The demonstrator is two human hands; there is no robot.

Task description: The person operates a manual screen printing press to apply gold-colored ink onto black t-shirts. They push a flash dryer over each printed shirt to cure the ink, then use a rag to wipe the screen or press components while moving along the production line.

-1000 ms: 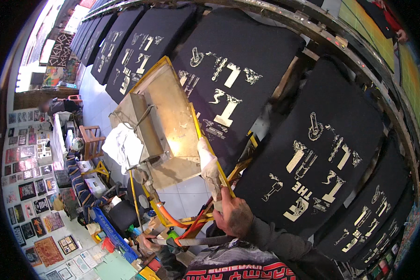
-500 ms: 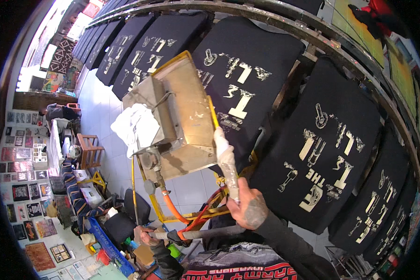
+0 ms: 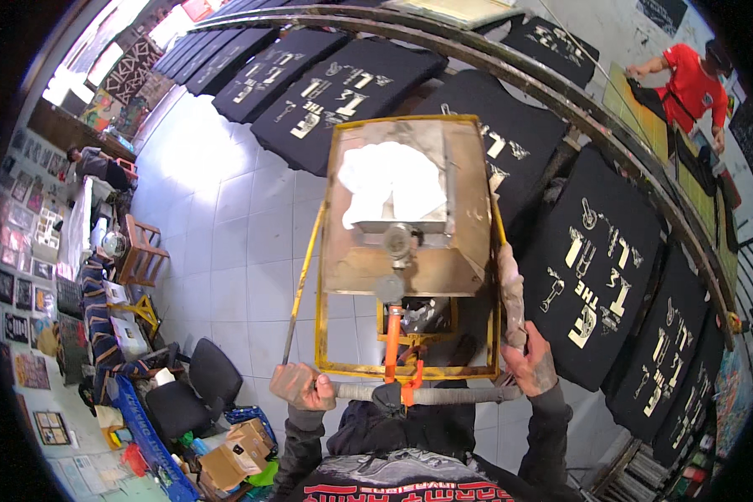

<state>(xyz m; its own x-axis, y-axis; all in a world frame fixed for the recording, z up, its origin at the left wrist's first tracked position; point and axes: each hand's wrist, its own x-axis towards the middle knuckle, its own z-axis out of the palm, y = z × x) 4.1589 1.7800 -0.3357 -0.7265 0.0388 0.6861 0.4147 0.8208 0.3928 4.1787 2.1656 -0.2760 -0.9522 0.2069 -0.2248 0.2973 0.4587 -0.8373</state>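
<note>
In front of me stands a box-shaped metal heater panel (image 3: pixel 356 263) in a yellow frame (image 3: pixel 320 335), with a crumpled white cloth (image 3: pixel 393 180) on top. An orange hose (image 3: pixel 391 335) runs down from its valve (image 3: pixel 398 243). Across the near side goes a grey-wrapped handlebar (image 3: pixel 452 393). My left hand (image 3: pixel 304 387) is closed around its left end, beside the foot of a thin yellow rod (image 3: pixel 311 259). At the right end, my right hand (image 3: pixel 530 364) is closed on the handle where the bar meets a wrapped side rod (image 3: pixel 510 289); its fingertips are partly hidden.
Black printed T-shirts (image 3: pixel 594 276) lie on a long row of boards along a metal rail (image 3: pixel 560 92). Beyond it works a person in red (image 3: pixel 694 84). Another person (image 3: pixel 100 167) is far left. An office chair (image 3: pixel 213 372), cardboard box (image 3: pixel 234 452) and wooden stool (image 3: pixel 142 251) stand left.
The heater has swung from its slant beside the shirts to stand straight before me. My right hand is now lower on the wrapped side rod, by the bar. The view has turned; the red-clad person shows.
</note>
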